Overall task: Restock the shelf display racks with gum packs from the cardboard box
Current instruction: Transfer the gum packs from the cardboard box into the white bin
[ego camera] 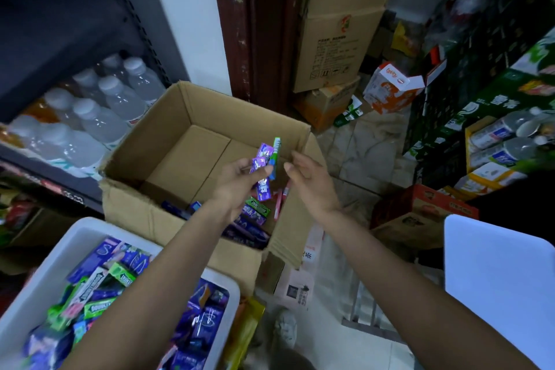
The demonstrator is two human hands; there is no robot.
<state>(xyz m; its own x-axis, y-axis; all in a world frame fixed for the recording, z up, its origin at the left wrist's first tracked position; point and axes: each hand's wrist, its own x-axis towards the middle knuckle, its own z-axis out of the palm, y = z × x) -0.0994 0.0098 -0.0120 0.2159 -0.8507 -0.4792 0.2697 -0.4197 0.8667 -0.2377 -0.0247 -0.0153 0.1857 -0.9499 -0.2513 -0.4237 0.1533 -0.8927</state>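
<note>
Head view first shows the biggest thing, the dark shelf [69,48] at the upper left of the frame, with rows of clear bottles [99,105] lying on it. Next in size is the cardboard box [168,141] in the middle of the frame, open at the top. Most of its floor is bare, and a small heap of loose packs [255,213] lies in its lower right corner. At the lower left sits a white tub [54,264], full of more gum in purple, blue and green wrappers.

Both arms reach over the box. The left hand [237,180] is curled round a small bunch of gum packs [265,159], purple ones and a green one, held up above the box. The right hand [309,177] is just beside it, fingers loose and spread, holding nothing and not touching the bunch.

I think the packs are being picked up to go to the racks. The bunch looks messy, with packs sticking out at different angles. If the left hand loosens or tips, one could slide out and fall back into the box or onto the floor. The right hand might also bump the bunch if it grabs too fast.
</note>
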